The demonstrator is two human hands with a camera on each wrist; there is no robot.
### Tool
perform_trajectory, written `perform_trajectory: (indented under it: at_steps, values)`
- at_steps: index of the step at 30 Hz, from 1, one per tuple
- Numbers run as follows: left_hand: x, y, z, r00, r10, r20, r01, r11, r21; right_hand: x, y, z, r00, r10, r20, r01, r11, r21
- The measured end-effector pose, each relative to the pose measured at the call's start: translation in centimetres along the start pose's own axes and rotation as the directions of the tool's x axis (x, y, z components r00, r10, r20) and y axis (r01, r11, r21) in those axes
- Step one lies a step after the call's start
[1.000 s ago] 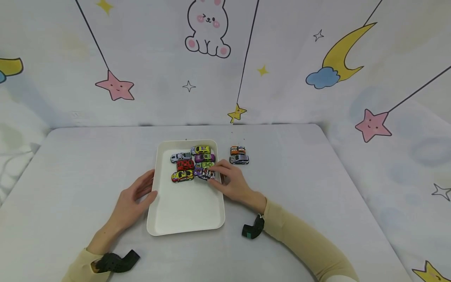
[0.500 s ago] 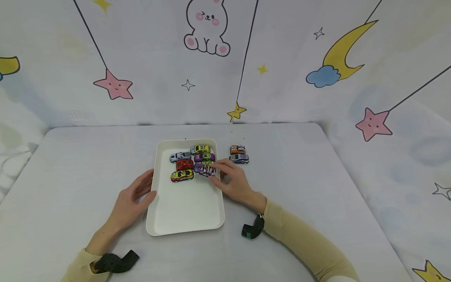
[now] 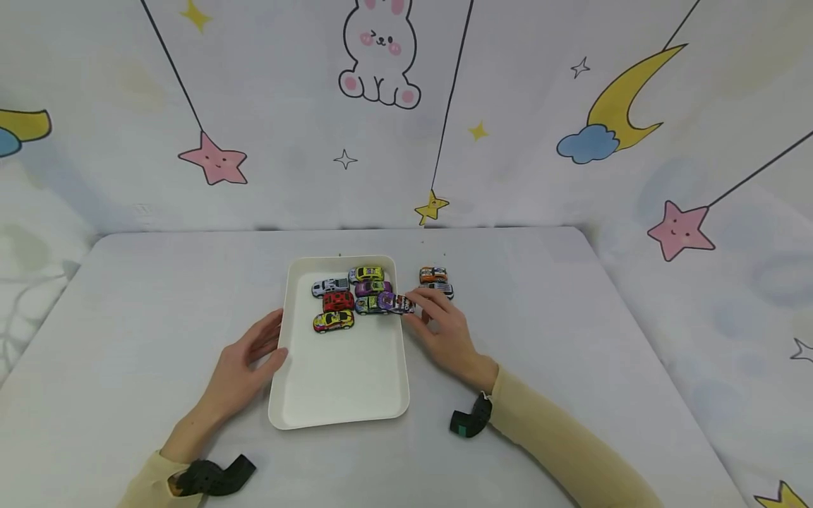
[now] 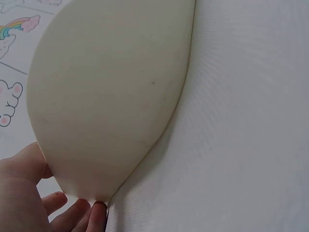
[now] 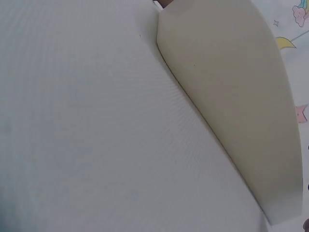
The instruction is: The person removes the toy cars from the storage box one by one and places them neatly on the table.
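A white tray (image 3: 339, 395) lies in the middle of the table and holds several toy cars at its far end, among them a red car (image 3: 338, 301) and a yellow car (image 3: 333, 321). My right hand (image 3: 417, 309) pinches a purple toy car (image 3: 394, 303) that sits over the tray's right rim. My left hand (image 3: 274, 340) rests with relaxed fingers against the tray's left rim. The left wrist view shows the tray's outer wall (image 4: 111, 96) with my fingers (image 4: 72, 212) against it. Only the tray wall (image 5: 231, 96) and the table show in the right wrist view.
Two more toy cars stand on the table right of the tray: an orange car (image 3: 432, 274) and a white-and-dark car (image 3: 441, 288), partly hidden behind my right hand. The grey table (image 3: 571, 339) ends at a cartoon-printed backdrop (image 3: 381, 63).
My right hand has carried the purple car rightward, from beside the other cars in the tray to over the tray's right rim. The left hand has stayed at the tray's left edge.
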State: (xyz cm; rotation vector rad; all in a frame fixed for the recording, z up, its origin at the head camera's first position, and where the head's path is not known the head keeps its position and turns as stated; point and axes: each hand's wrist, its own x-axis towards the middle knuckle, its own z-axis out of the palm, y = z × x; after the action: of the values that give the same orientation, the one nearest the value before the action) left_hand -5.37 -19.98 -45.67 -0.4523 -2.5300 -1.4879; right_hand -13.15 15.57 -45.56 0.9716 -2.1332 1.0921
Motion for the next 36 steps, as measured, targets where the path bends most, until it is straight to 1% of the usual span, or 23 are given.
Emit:
perform_trajectory:
  at_steps: [7, 11, 16, 21, 25, 29, 34, 36]
  values:
    - [0.1, 0.0, 0.2, 1.0, 0.007, 0.003, -0.007, 1.0, 0.006, -0.9, 1.2, -1.5, 0.999, 0.04, -0.002, -0.04, 0.998, -0.05]
    - [0.1, 0.0, 0.2, 1.0, 0.016, 0.003, -0.016, 1.0, 0.0, -1.2, 1.7, -2.3, 0.998, 0.061, -0.002, -0.061, 0.997, -0.048]
    - [0.2, -0.1, 0.3, 1.0, 0.024, 0.0, -0.024, 1.0, -0.017, -1.6, 2.2, -3.2, 0.995, 0.092, 0.024, -0.091, 0.995, -0.051]
    - [0.2, -0.1, 0.5, 1.0, 0.018, -0.001, -0.018, 1.0, -0.022, -2.0, 2.6, -3.9, 0.995, 0.099, 0.019, -0.097, 0.993, -0.064]
    - [0.1, -0.2, 0.5, 1.0, 0.011, 0.005, -0.011, 1.0, -0.017, -2.1, 2.8, -4.1, 0.993, 0.119, 0.013, -0.117, 0.991, -0.071]
    - [-0.1, -0.1, 0.4, 1.0, 0.01, 0.001, -0.01, 1.0, -0.009, -1.8, 2.7, -3.9, 0.987, 0.158, 0.026, -0.156, 0.985, -0.078]
    - [0.0, -0.1, 0.2, 1.0, 0.017, -0.001, -0.017, 1.0, -0.012, -1.5, 2.6, -3.8, 0.978, 0.21, 0.014, -0.207, 0.973, -0.104]
    - [0.0, -0.1, 0.2, 1.0, 0.01, 0.001, -0.01, 1.0, -0.013, -1.5, 2.6, -3.8, 0.974, 0.226, 0.019, -0.223, 0.969, -0.106]
